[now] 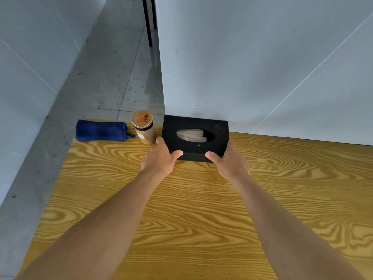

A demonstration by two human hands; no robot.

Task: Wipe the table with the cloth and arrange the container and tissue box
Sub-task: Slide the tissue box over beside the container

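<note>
Head view: left hand [159, 158] and right hand [230, 160] grasp the tissue box [194, 136] by its near corners at table [201, 219] 12 o'clock; container [143, 127] just beside, cloth [101, 130] at 11; arranging step, likely; next, square the box and let go.

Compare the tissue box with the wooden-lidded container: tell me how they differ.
The tissue box is black and rectangular; the container is a tan upright cylinder. The box has an oval top opening showing tissue; the container is closed by a lid. The left hand and right hand grip the box; the container stands untouched. Both sit at the table's far edge.
</note>
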